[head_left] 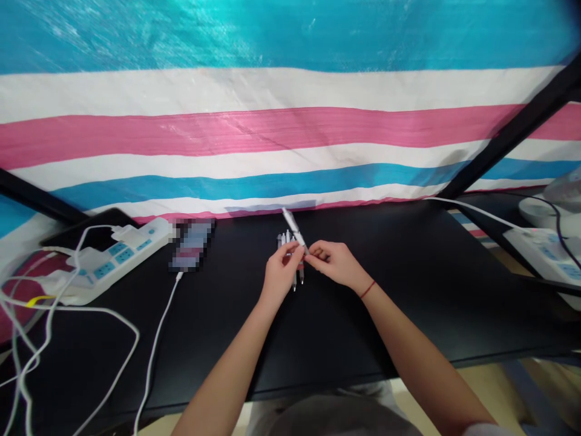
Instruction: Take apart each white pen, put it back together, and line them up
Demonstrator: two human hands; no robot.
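Observation:
A white pen (291, 221) is held tilted over the black table (218, 327), its upper end leaning to the left and away from me. My left hand (281, 269) is closed round the pen's lower half, thumb and fingers pinching it. At the pen's lower end, the fingertips of my right hand (338, 261) are pinched together on it. Several more pens (301, 277) lie side by side on the table beneath my hands, partly covered by my left hand. Their tips point toward me.
Left of my hands lies a blurred phone (193, 243) with a white cable (158, 339) plugged in. Power strips stand at the left (113, 266) and right (544, 248), with loose cables around them. A striped sheet (290, 130) hangs behind the table between slanted black bars (512, 130).

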